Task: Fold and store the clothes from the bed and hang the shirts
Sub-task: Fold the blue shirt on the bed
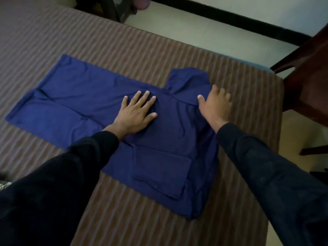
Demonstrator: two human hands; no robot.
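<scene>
A dark blue shirt (85,107) lies spread on the striped bed (53,41), its body stretching to the left and its collar end to the right. One sleeve is folded in over the near part; the other sleeve sticks out at the far side. My left hand (136,112) presses flat on the middle of the shirt, fingers straight and spread. At the shirt's right edge near the collar, my right hand (214,105) rests with fingers straight, partly on the fabric and partly on the bed.
A dark wooden chair (308,73) stands close to the bed's right corner. Pale floor (195,27) and a dark skirting strip run behind the bed. Dark furniture legs (113,9) stand at the far edge.
</scene>
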